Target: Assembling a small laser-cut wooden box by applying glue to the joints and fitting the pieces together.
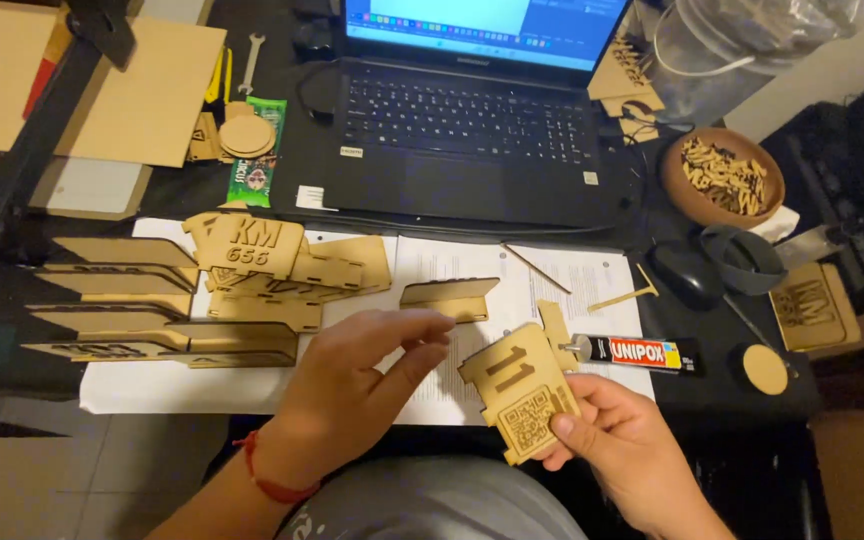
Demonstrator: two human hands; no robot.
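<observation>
**Plaque in hand, stack of parts waiting**

Plaque point(524, 398) of thin laser-cut wood, lower centre of the frame, pinched at its lower corner between thumb and fingers of the right hand point(632, 450). Engraved face turned up, a narrow tab standing off its upper right edge. Left hand point(352, 385) hovering just left of it, fingers loosely extended toward the plaque, holding nothing, not touching it.

Progress, judged from the layout: one piece apparently assembled and under inspection, much left over. Glue tube point(642, 352) lying just right of the plaque. Small folded stand point(449, 296) above the left hand. Heap of cut wooden pieces point(252, 270) at centre left, with flat strips point(122, 300) laid in rows beside it, none joined as far as visible. Bowl point(722, 180) of small wooden bits at upper right.

Surface: dark table point(282, 170), white printed sheets point(472, 265) spread as a work mat. Open laptop point(467, 130) at top centre, mouse point(682, 272) to the right, cardboard point(142, 90) at upper left. Pale floor tiles at lower left.
</observation>
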